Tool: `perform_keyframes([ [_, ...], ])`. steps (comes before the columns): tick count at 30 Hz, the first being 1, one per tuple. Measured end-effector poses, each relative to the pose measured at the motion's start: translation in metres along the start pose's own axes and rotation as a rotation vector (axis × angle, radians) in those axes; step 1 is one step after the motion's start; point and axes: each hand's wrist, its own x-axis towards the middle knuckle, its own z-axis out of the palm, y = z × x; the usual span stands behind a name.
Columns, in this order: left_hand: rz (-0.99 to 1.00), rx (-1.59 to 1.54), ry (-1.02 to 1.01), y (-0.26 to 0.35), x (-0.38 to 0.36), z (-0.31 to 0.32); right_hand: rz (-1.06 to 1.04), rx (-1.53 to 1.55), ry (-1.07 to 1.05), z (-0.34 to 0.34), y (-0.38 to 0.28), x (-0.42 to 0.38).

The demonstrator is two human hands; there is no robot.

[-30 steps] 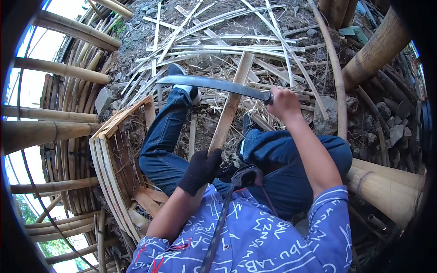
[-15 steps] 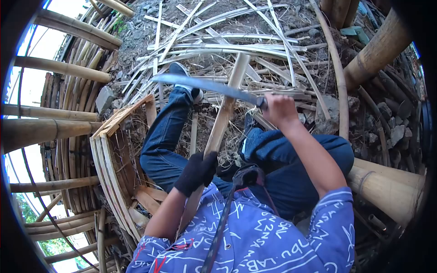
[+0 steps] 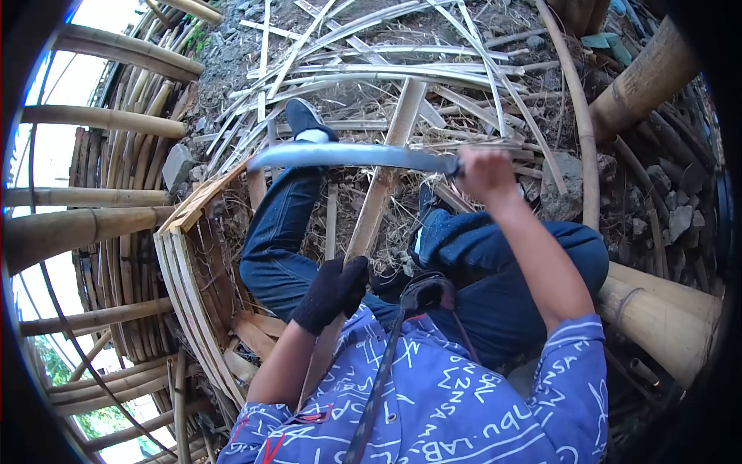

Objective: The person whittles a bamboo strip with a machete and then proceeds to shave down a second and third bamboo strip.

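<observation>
My left hand [image 3: 332,292], in a black glove, is wrapped round a split bamboo slat [image 3: 374,216]. The slat runs from beside my left arm up between my legs, its far end out past my feet. In my bare right hand [image 3: 487,174] is the handle of a machete [image 3: 332,155]. Its long, slightly curved blade lies crosswise over the upper part of the slat, with the tip towards my left foot. Just below the blade, the slat's face looks pale and rough.
Thin bamboo strips [image 3: 355,77] lie scattered on the dirt ahead. A wooden crate [image 3: 182,255] stands by my left leg. Thick bamboo poles rise at left, and others [image 3: 649,77] stand at right. Broken stones [image 3: 568,185] lie near my right knee.
My right hand has shifted a little to the right, and the machete blade has swung to lie more level across the slat. My left hand keeps its grip in nearly the same place.
</observation>
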Motion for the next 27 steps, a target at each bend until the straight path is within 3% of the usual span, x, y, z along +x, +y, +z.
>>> perform_keyframes([
  [2,-0.020,-0.019,0.002,0.008,-0.004,0.000,0.085,-0.021,0.029,0.005,0.023,0.012],
  [8,-0.032,-0.074,0.001,0.011,-0.009,-0.007,-0.006,-0.053,0.078,0.005,0.011,0.002],
  [11,-0.038,-0.083,0.014,0.012,-0.015,-0.007,0.090,-0.099,0.060,0.000,0.012,0.013],
  [14,-0.015,-0.051,0.021,0.012,-0.015,-0.006,-0.061,-0.056,0.046,0.003,-0.004,-0.006],
  [17,-0.019,-0.023,0.009,0.017,-0.021,-0.009,0.108,-0.069,0.061,-0.005,0.018,0.014],
  [20,-0.036,-0.104,0.014,0.022,-0.022,-0.011,0.026,0.016,0.077,0.004,-0.018,-0.002],
  [22,-0.048,0.039,0.042,0.017,-0.025,-0.010,0.043,-0.054,-0.043,-0.004,-0.004,0.006],
  [24,-0.082,-0.006,0.030,0.013,-0.027,-0.011,0.113,-0.049,0.051,-0.003,0.016,0.016],
  [27,-0.080,-0.104,-0.010,0.018,-0.022,-0.008,0.033,-0.020,0.087,0.001,-0.004,0.005],
])
